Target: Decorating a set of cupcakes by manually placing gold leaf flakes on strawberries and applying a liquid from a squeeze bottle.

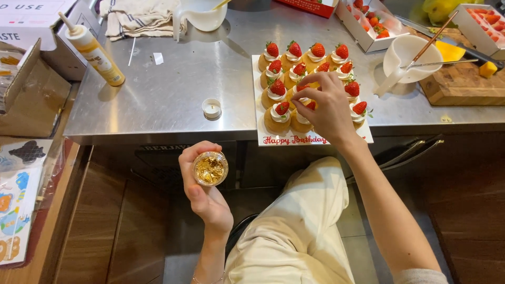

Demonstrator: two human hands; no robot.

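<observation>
Fingertips (304, 94) of our right hand (327, 108) pinch together over a strawberry-topped cream puff (302, 120) on the white rectangular board (259, 100); whatever they pinch is too small to make out. Our left hand (206, 192) grips a small round clear jar (210, 168) of gold leaf flakes. Its white lid (211, 108) lies on the steel counter (173, 84).
</observation>
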